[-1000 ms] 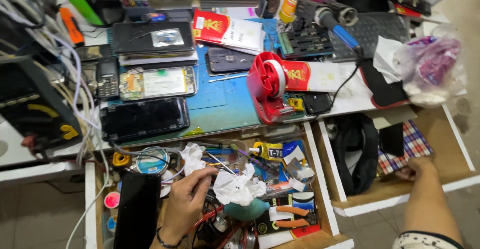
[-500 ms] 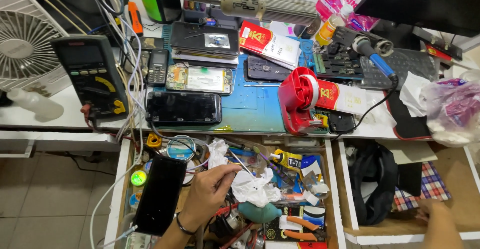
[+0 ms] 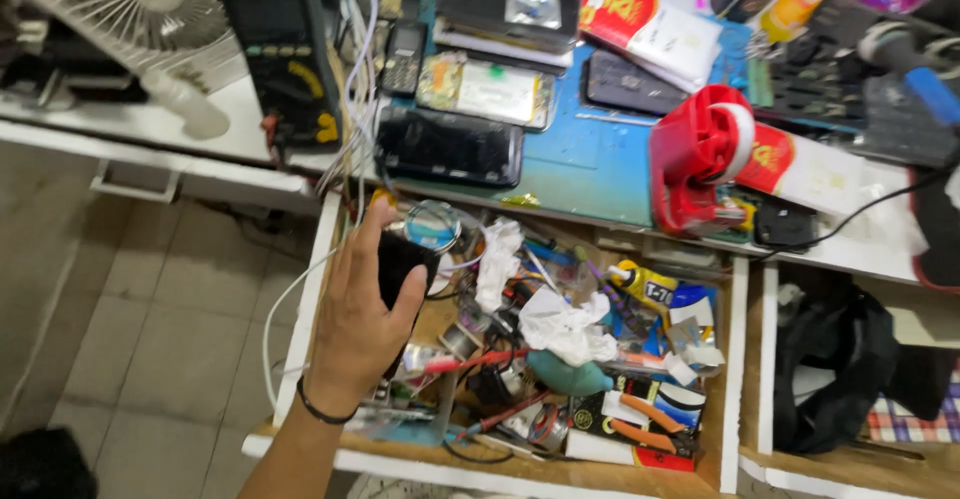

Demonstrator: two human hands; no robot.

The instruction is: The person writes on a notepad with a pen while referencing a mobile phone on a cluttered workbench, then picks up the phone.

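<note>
A: The left hand (image 3: 365, 324) is over the near-left part of the open white wooden drawer (image 3: 300, 309), fingers curled round a flat black slab, likely a phone (image 3: 400, 259), thumb on its right edge. The right hand is out of sight, so I cannot tell how it stands.

B: What could go wrong?

A: I'd judge the grip loose: the slab is smooth and glossy, held only by its edges, so it could slip down into the clutter. White cables (image 3: 352, 89) hang off the bench edge just above the hand, and one white lead runs beside the wrist; lifting could snag them and drag the black-and-yellow multimeter (image 3: 285, 54).

B: And what lies below?

A: Soft, crumpled white tissues (image 3: 560, 321), a round clear-lidded tin (image 3: 433, 225), a rubbery teal bulb blower (image 3: 565, 374), orange-handled pliers (image 3: 650, 421) and a yellow glue tube (image 3: 645, 284). On the blue rubber mat (image 3: 580, 154) above lie a dark glassy phone (image 3: 450, 147) and a red plastic tape dispenser (image 3: 700, 154).
</note>
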